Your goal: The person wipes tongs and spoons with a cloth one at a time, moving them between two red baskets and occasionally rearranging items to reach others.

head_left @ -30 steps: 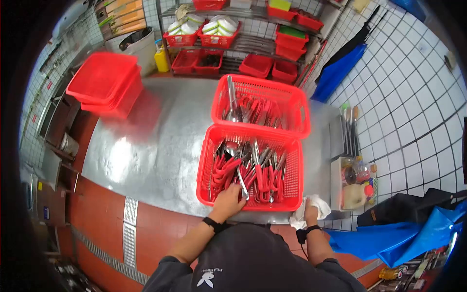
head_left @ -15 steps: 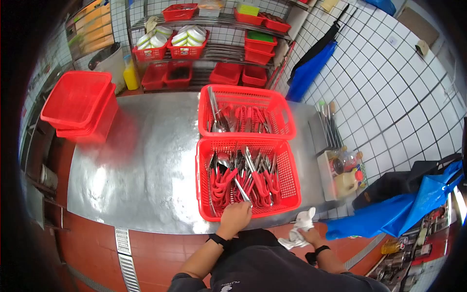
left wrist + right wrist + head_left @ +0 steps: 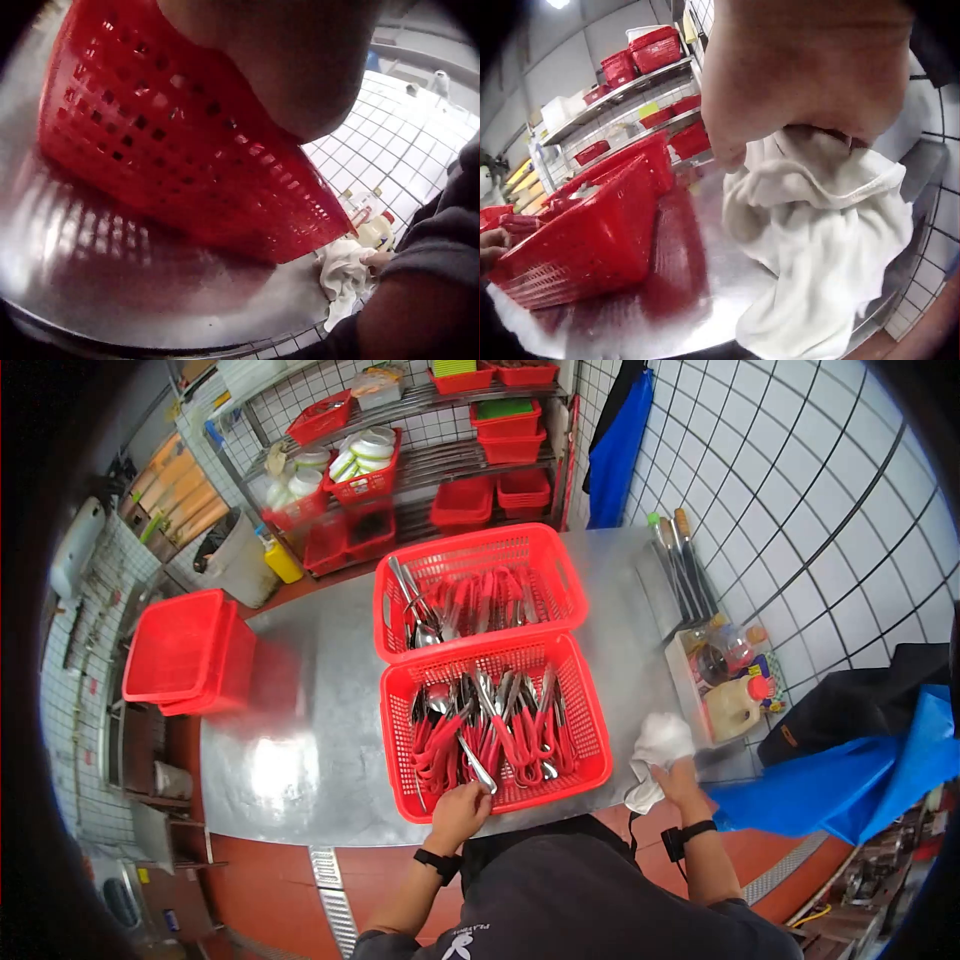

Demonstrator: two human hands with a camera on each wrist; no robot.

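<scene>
In the head view the left hand [image 3: 460, 812] is at the near rim of the front red basket [image 3: 592, 765], its fingers on the end of a metal utensil [image 3: 478, 764] that lies slanted over red-handled tongs [image 3: 520, 745]. The right hand [image 3: 682, 782] grips a white cloth [image 3: 660, 745] right of that basket, over the table's front edge. In the right wrist view the cloth [image 3: 817, 225] hangs bunched below the right hand [image 3: 802, 82]. The left wrist view shows the left hand [image 3: 277, 60] over the basket wall [image 3: 150, 142]; its fingertips are hidden there.
A second red basket [image 3: 567, 575] with ladles and tongs adjoins the front one on the metal table [image 3: 300, 760]. Stacked red baskets [image 3: 185, 650] stand at left. A bin of bottles [image 3: 735, 705] and long-handled tools [image 3: 685, 575] line the tiled wall. Shelves [image 3: 430, 455] stand behind.
The head view has turned, shifting the whole scene. The right hand has lifted the cloth from beyond the table's front edge toward the tabletop. The left hand stays at the utensil's end.
</scene>
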